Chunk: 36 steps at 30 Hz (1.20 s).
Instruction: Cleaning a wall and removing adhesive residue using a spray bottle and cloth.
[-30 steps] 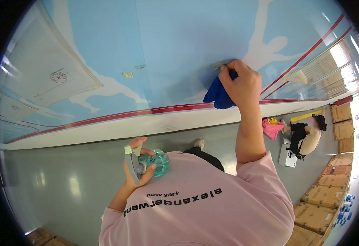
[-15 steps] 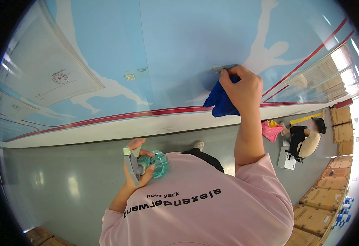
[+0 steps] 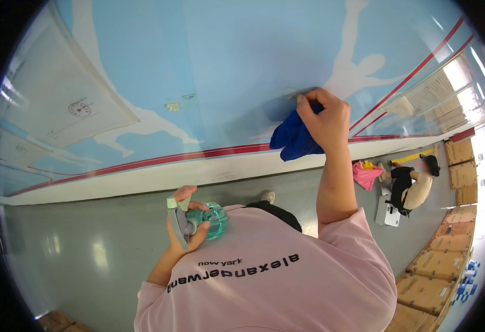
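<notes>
My left hand (image 3: 188,227) is closed round the neck of a clear green spray bottle (image 3: 214,221), held tilted on its side against my body. Its grey and pale green trigger head (image 3: 179,224) points toward the wall. Raised against the light blue wall panel (image 3: 242,50), my right hand (image 3: 328,116) pinches a dark blue cloth (image 3: 293,137), which hangs below the fingers. At the fingertips a small patch of residue (image 3: 290,93) marks the panel. Left of it, a small yellowish tape scrap (image 3: 171,107) sticks to the surface.
Paper sheets in clear covers (image 3: 76,83) hang at the left of the wall. On the grey floor (image 3: 87,238) at right, another person (image 3: 416,191) sits on a white stool (image 3: 387,213) near a pink bag (image 3: 366,176). Wooden crates (image 3: 433,265) line the right side.
The view has shifted slightly. My right hand has moved a little left and the cloth hangs slightly lower. The spray bottle stays in my left hand.
</notes>
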Motion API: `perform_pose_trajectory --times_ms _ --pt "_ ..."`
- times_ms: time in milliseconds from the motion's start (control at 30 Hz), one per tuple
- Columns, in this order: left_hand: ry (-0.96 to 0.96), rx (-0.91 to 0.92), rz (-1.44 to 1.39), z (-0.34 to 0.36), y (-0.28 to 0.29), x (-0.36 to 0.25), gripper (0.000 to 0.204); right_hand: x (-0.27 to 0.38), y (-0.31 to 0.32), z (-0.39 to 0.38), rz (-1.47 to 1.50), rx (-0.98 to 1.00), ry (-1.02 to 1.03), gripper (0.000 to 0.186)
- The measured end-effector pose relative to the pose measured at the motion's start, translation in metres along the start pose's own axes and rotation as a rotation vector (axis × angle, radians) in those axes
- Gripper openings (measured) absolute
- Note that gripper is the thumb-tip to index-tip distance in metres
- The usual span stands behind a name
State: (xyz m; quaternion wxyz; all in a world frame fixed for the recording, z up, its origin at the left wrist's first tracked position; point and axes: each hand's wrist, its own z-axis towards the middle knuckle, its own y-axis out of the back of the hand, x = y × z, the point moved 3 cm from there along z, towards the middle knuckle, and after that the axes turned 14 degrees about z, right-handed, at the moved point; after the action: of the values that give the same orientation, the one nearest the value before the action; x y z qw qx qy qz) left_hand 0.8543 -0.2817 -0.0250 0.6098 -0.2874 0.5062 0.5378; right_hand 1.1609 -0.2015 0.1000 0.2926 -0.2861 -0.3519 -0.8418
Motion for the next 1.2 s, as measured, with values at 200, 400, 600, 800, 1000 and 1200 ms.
perform_pose_trajectory --times_ms 200,400,600,800,1000,1200 --pt "-0.032 0.007 -0.014 0.000 -0.001 0.005 0.064 0.000 -0.002 0.000 -0.025 0.014 -0.041 0.016" --pt "-0.017 -0.016 -0.009 -0.002 -0.001 0.004 0.064 0.001 -0.004 0.000 -0.024 -0.006 -0.033 0.013" --pt "0.030 -0.001 -0.005 -0.003 0.000 0.004 0.065 0.000 -0.008 -0.007 -0.039 -0.044 0.062 0.020" --pt "-0.004 -0.028 0.002 -0.003 -0.001 0.008 0.065 0.005 -0.017 -0.009 -0.226 -0.125 0.123 0.024" --pt "-0.008 -0.008 -0.003 -0.001 -0.001 0.004 0.065 0.000 -0.014 -0.007 -0.236 -0.127 0.172 0.020" --pt "-0.010 0.008 -0.006 0.000 0.000 0.002 0.065 -0.002 -0.009 -0.007 -0.095 -0.049 0.049 0.014"
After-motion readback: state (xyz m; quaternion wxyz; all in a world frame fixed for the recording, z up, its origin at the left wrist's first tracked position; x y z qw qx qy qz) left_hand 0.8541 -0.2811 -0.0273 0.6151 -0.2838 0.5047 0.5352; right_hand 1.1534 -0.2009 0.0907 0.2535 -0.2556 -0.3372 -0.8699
